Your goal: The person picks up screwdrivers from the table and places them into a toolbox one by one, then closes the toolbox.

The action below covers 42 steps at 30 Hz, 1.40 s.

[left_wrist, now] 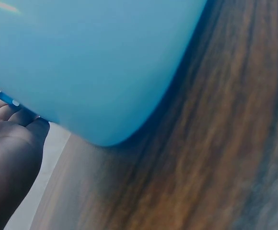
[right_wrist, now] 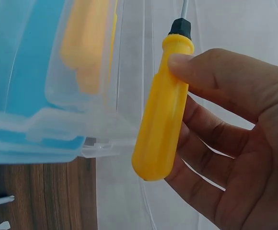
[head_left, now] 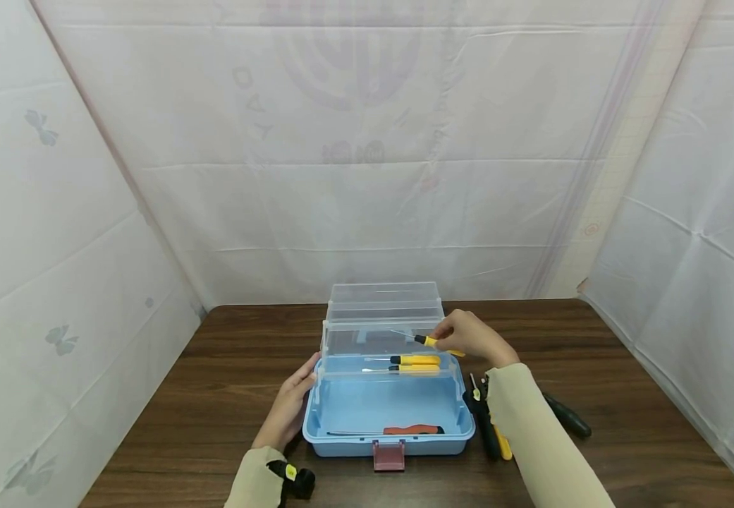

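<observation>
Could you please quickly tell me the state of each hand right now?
Left hand: open, touching the blue box.
Right hand: closed, holding a yellow screwdriver.

A dark brown wood-grain table [head_left: 252, 346] spans the lower part of the head view. Across the upper centre hangs a creased white sheet [head_left: 354, 219], with a faint round print [head_left: 347, 63] near the top edge. A second white sheet [head_left: 17, 247], patterned with grey bows [head_left: 62, 340], fills the left side. At lower right lie a yellow handle [head_left: 503, 446] and a thick dark handle [head_left: 568, 415].
</observation>
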### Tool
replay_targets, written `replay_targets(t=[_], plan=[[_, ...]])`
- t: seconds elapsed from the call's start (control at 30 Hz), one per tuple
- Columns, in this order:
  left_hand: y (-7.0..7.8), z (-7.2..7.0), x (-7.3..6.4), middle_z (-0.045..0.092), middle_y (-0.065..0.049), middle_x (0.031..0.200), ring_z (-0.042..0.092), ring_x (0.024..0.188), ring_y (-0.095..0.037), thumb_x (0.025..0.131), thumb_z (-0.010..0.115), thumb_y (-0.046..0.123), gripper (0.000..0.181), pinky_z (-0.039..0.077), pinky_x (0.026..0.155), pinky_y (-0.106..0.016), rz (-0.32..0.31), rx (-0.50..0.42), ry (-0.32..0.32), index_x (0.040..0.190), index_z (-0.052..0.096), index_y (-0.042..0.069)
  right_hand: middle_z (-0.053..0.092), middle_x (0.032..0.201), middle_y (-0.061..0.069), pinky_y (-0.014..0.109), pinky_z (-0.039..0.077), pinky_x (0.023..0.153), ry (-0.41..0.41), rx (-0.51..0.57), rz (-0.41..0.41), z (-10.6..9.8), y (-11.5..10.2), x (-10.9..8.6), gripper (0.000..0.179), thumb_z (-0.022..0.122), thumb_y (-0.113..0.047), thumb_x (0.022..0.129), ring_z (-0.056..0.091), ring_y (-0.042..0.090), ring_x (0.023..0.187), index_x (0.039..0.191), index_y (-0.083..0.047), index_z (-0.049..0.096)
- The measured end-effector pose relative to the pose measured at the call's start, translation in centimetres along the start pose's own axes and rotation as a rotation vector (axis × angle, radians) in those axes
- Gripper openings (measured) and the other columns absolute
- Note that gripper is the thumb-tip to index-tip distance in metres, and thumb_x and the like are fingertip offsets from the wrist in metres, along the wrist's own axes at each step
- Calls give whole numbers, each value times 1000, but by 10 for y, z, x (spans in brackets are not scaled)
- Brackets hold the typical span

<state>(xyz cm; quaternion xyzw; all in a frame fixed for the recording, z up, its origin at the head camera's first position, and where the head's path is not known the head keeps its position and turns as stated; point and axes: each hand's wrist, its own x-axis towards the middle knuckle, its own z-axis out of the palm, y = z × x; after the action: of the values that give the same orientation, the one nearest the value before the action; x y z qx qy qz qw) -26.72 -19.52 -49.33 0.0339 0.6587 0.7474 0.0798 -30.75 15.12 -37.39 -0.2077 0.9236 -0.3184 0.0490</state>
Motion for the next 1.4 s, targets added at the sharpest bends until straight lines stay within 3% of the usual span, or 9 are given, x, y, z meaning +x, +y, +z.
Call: replay_targets(t=[0.67,0.97,1.23,1.4], plan=[[-1,1,1,19,-12,161,15,148,-33,103,40,20,51,20,116,-53,-4,2,4,152,29,12,73,100,9,38,57,80,-20,9,-30,13,-10,10,18,67,-5,86,65,15,84,102,-2,74],[-1,1,1,19,-11,161,15,148,-32,103,41,20,51,20,116,-53,2,-13,0,152,29,11,73,96,7,38,57,81,-15,16,4,19,-14,13,16,67,-4,85,61,14,79,99,-3,75],[-1,3,1,19,-9,161,14,148,-28,102,40,16,51,17,118,-50,19,-46,-21,152,28,9,73,91,6,32,55,74,-31,-31,-81,21,-12,17,15,67,1,84,58,13,74,96,-3,76],[-1,3,2,18,-9,161,14,148,-29,102,40,17,51,17,118,-51,19,-33,-24,152,28,10,72,93,7,33,56,74,-38,-33,-72,22,-14,17,15,66,1,85,57,14,74,96,-2,75]])
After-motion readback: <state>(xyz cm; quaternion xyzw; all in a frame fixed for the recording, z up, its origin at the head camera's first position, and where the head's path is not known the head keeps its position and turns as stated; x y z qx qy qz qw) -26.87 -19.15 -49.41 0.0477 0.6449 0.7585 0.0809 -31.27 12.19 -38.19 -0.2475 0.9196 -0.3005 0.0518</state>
